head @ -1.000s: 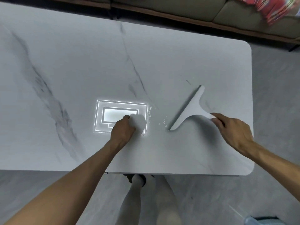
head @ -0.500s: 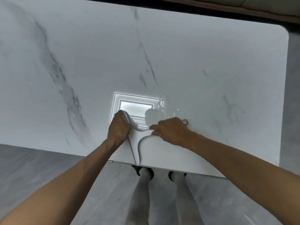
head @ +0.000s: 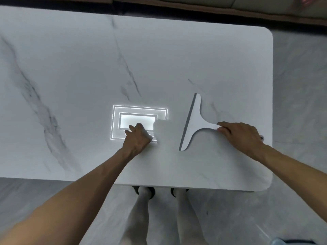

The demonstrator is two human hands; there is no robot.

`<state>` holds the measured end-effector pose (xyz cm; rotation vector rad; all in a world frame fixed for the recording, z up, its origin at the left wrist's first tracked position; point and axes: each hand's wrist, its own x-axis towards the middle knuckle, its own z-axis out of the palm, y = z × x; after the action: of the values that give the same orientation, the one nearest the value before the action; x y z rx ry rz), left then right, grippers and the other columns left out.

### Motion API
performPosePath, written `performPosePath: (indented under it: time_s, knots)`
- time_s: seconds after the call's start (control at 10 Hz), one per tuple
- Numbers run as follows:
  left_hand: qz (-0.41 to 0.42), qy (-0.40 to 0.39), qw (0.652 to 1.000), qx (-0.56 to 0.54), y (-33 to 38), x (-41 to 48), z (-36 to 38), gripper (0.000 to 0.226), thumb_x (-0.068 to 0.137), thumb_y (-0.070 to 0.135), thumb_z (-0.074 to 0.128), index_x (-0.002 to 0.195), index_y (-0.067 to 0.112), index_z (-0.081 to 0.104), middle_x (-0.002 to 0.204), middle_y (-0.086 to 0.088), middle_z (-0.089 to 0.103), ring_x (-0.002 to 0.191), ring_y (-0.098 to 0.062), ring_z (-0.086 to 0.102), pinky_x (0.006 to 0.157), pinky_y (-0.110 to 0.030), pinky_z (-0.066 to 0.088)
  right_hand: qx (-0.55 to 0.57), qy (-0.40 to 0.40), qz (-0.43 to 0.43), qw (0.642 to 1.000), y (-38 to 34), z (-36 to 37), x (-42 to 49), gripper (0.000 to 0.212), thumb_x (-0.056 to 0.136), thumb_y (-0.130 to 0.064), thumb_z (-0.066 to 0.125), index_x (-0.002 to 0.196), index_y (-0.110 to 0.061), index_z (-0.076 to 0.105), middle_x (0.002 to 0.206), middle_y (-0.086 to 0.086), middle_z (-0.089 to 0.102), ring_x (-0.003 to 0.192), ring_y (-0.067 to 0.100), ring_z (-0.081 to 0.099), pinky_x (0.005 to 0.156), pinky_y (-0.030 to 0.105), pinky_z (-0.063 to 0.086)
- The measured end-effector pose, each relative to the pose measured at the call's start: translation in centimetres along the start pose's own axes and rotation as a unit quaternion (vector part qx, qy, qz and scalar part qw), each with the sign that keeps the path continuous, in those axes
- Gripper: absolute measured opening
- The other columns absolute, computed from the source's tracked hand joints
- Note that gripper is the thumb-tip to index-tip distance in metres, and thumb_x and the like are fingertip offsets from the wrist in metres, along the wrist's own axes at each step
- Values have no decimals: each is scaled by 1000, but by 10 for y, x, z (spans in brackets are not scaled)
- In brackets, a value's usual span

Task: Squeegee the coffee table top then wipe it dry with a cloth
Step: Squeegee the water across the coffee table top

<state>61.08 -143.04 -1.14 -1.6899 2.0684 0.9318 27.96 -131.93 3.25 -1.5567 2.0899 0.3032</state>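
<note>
Squeegee, flat white T, beside cloth on marble table

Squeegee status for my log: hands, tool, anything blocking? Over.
Right hand grips squeegee by handle, on coffee table top. Left hand holds cloth beside it. No obstacle seen.

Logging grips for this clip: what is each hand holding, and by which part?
Left hand grips the cloth at its left edge; right hand holds the squeegee by its handle end.
</note>
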Motion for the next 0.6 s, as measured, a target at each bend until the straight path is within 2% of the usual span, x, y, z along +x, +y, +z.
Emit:
performPosePath:
  time_s: [0.1, 0.2, 0.4, 0.5, 0.6]
  knots:
    - [-69, -3, 993, -99, 1, -9, -15, 50, 81, 17, 67, 128, 9, 51, 95, -5, 55, 95, -31, 60, 69, -26, 43, 5, 40, 38, 998, 26, -7, -25, 34, 100, -44, 37, 123, -36, 60, 102, -2, 74, 93, 28, 66, 68, 32, 36]
    - [-115, 34, 981, -151, -7, -17, -19, 37, 95, 16, 46, 131, 8, 47, 116, -15, 64, 106, -36, 61, 84, -34, 47, 39, 33, 25, 998, 4, -14, -40, 36, 100, -44, 39, 127, -34, 59, 104, -1, 73, 92, 25, 67, 70, 31, 41]
    - [-204, 94, 940, -258, -51, -47, -23, 32, 95, 25, 47, 124, 15, 54, 121, -6, 64, 101, -30, 62, 87, -38, 53, 75, -31, -100, 992, -94, 10, -32, 34, 100, -44, 39, 128, -38, 58, 110, -4, 70, 97, 17, 65, 81, 33, 49]
    - [-286, 132, 905, -286, -114, -71, -29, 31, 94, 20, 48, 124, 15, 54, 121, -5, 63, 93, -27, 60, 82, -35, 52, 91, -90, -193, 973, -194, 46, -17, 36, 100, -44, 38, 132, -38, 54, 115, -2, 67, 106, 20, 62, 88, 35, 47]
    - [-346, 156, 886, -266, -177, -95, -42, 33, 92, 15, 49, 125, 12, 54, 124, -8, 62, 100, -29, 59, 88, -36, 48, 78, -124, -276, 950, -292, 80, -8, 38, 101, -41, 35, 137, -38, 47, 117, 2, 64, 109, 26, 60, 89, 38, 46]
